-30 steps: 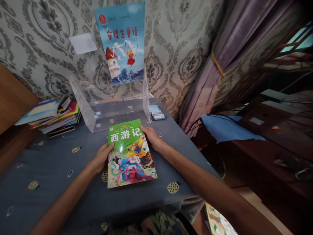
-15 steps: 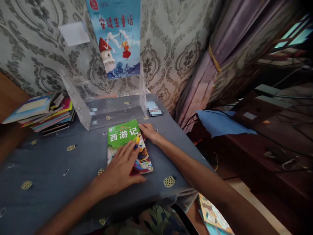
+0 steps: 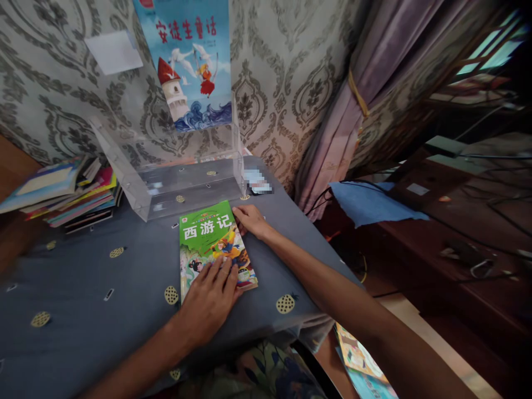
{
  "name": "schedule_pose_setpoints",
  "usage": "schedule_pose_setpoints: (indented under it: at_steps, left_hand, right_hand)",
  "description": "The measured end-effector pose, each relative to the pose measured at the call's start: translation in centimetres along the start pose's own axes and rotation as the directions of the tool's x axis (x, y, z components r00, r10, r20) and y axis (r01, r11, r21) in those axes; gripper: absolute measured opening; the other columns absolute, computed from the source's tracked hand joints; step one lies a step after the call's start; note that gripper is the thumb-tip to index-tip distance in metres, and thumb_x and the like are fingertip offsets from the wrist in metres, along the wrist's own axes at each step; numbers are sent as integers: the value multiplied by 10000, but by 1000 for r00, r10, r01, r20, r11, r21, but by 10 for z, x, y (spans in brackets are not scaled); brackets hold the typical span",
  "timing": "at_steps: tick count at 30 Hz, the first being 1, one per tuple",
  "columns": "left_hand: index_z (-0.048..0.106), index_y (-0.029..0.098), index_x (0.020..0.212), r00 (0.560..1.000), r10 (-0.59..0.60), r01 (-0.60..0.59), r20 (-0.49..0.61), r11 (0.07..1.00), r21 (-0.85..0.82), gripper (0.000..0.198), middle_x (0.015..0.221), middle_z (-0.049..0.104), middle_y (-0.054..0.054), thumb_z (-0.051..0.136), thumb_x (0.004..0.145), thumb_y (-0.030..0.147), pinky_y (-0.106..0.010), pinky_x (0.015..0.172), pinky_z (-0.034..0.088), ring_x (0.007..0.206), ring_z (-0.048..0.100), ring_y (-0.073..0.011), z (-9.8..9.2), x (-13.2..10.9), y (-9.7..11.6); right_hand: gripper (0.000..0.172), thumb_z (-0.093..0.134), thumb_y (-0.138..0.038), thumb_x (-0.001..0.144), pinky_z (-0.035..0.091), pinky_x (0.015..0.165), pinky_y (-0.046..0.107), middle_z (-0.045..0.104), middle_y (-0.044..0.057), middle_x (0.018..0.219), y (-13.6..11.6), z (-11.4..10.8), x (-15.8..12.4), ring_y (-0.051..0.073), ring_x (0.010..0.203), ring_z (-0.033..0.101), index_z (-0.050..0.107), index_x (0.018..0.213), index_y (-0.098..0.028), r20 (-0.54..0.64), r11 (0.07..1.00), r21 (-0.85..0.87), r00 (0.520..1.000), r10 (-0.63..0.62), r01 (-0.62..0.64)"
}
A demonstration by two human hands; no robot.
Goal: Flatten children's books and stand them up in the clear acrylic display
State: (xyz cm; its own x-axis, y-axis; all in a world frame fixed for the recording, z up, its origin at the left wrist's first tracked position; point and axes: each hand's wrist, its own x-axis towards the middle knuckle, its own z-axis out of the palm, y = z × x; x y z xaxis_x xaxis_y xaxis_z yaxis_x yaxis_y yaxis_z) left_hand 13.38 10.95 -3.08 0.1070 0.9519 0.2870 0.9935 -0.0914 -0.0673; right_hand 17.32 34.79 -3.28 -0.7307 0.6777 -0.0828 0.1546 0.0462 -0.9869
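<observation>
A green picture book [image 3: 210, 235] lies flat on the blue-grey tablecloth [image 3: 91, 299], just in front of a clear acrylic display stand [image 3: 166, 183]. My left hand [image 3: 210, 299] rests palm down on the book's lower half, fingers spread. My right hand [image 3: 248, 219] touches the book's upper right corner with its fingertips. A blue picture book [image 3: 187, 61] stands upright in the back of the acrylic stand, against the wall.
A stack of colourful books [image 3: 66, 191] lies at the table's left rear. A purple curtain [image 3: 357, 105] hangs at the right, beside a dark desk with a blue cloth [image 3: 369, 202]. More books [image 3: 361, 360] lie on the floor below the table edge.
My left hand left the book's left edge, went onto the cover and slid down to its lower half. My right hand stayed at the upper right corner. The view shifted slightly.
</observation>
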Motion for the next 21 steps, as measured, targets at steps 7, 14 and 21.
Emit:
schedule_pose_setpoints:
  at_steps: [7,14,21]
  left_hand:
    - [610,134,1273,999,4,-5,-32,1000,-17,389,1321,662,-156,324,1013,183,-412,961,552,1259,609,-284,-9,0,-4]
    - [626,160,1243,998,-25,23,-50,999,-29,347,1337,651,-154,382,1024,276,-438,998,522,1275,591,-297,-3,-1,-1]
    - [631,187,1243,999,-33,34,7,993,-114,383,1300,667,-130,466,1006,439,-469,1001,507,1211,608,-288,-10,10,-12]
  right_hand:
    - [355,591,-408,908,410,329,205,598,-43,482,3,0,2,111,334,537,535,619,-209,2,1000,-26,1000,-15,15]
    - [348,560,-358,930,394,417,227,568,-50,450,3,0,0,127,371,539,542,612,-219,-4,992,-111,998,-62,61]
    - [299,544,-293,937,397,571,259,597,-19,489,-5,-6,-5,165,504,588,638,663,-221,-13,831,-500,957,-289,244]
